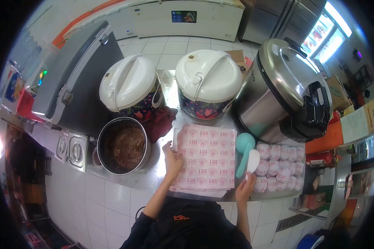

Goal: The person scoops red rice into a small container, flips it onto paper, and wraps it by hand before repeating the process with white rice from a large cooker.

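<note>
A stack of pink-and-white papers printed "RICE" (205, 155) lies in front of me on the metal table. My left hand (173, 161) is at the stack's left edge, fingers apart and holding nothing I can see. At the lower right of the stack, my right hand (246, 185) grips the handle of a white rice paddle (253, 161). Beside the paddle lies a teal scoop (244, 143), its handle pointing toward me. Just right of these, a tray holds rows of round paper-wrapped rice portions (283, 173).
An open pot (122, 146) with brown food stands left, near a dark red cloth (162, 123). Two white-lidded containers (207, 74) and a large steel rice cooker (274, 91) line the back. A grey cooler (77, 74) and lidded steel pans (77, 152) are further left.
</note>
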A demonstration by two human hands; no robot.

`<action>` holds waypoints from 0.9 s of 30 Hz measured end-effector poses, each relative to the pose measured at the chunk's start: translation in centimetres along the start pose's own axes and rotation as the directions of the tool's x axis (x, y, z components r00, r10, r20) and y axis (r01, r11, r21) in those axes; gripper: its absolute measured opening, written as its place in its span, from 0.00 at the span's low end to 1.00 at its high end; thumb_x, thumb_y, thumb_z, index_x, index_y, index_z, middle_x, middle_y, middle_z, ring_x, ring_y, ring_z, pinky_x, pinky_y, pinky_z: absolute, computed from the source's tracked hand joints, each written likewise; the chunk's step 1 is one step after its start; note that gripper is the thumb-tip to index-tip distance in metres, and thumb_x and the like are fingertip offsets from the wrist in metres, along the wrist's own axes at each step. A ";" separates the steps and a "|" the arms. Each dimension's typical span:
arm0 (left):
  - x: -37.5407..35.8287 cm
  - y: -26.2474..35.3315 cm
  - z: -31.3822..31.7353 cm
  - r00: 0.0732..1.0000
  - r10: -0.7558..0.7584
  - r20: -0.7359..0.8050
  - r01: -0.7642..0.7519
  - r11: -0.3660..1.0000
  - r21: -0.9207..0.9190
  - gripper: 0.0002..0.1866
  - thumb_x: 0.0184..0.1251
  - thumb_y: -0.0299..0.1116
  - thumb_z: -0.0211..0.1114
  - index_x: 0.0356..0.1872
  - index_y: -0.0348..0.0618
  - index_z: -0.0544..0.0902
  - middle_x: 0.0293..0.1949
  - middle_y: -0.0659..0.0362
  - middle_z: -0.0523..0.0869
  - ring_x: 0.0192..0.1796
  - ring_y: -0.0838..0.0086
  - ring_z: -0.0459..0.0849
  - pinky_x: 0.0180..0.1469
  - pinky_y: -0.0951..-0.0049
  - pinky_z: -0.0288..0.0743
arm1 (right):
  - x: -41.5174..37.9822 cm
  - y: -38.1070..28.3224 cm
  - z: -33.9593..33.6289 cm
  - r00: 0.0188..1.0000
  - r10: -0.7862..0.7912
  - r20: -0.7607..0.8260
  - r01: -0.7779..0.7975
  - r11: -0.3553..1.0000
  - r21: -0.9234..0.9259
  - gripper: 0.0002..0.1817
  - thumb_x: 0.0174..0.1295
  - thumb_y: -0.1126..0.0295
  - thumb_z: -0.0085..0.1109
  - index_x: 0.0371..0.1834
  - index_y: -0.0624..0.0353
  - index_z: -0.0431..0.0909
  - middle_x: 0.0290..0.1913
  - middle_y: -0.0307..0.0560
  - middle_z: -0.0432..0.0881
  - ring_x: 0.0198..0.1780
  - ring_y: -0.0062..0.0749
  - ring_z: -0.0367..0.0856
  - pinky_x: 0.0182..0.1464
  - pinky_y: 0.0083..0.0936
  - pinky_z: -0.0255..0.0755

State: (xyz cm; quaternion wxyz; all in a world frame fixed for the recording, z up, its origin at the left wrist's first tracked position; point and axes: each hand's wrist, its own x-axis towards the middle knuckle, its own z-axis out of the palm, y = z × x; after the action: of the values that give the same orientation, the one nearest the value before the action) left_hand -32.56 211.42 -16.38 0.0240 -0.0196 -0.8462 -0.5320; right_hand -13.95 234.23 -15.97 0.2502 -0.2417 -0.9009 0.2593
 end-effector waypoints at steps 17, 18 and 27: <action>0.7 -4.3 0.8 0.939 0.014 0.344 -0.050 0.994 0.096 0.32 0.52 0.23 0.58 0.61 0.43 0.59 0.33 0.43 0.81 0.35 0.50 0.81 0.38 0.56 0.74 | -2.2 -3.0 1.7 0.992 0.126 -0.031 -0.129 0.946 -0.297 0.29 0.47 0.86 0.47 0.58 0.63 0.62 0.60 0.62 0.59 0.62 0.59 0.58 0.64 0.41 0.54; 1.2 -5.2 0.8 0.944 0.000 0.329 0.012 0.999 -0.034 0.32 0.53 0.24 0.59 0.61 0.42 0.58 0.31 0.43 0.82 0.33 0.50 0.82 0.38 0.56 0.74 | -2.2 -2.1 3.0 0.993 0.108 0.042 -0.100 0.983 -0.154 0.28 0.48 0.85 0.49 0.57 0.63 0.62 0.59 0.63 0.60 0.63 0.59 0.58 0.64 0.41 0.53; 1.7 -3.6 0.5 0.931 -0.176 0.320 0.201 0.978 -0.048 0.36 0.50 0.23 0.64 0.60 0.38 0.56 0.47 0.40 0.78 0.50 0.55 0.79 0.51 0.65 0.72 | 3.7 -0.1 10.4 0.964 0.254 0.078 -0.245 0.963 -0.112 0.29 0.51 0.78 0.55 0.59 0.67 0.61 0.53 0.64 0.67 0.57 0.56 0.64 0.59 0.43 0.58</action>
State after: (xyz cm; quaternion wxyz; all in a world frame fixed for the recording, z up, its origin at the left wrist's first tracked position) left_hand -34.51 210.32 -19.73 -0.1629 -0.0238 -0.8153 -0.5551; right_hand -22.76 232.63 -22.35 0.1612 -0.3535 -0.8858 0.2536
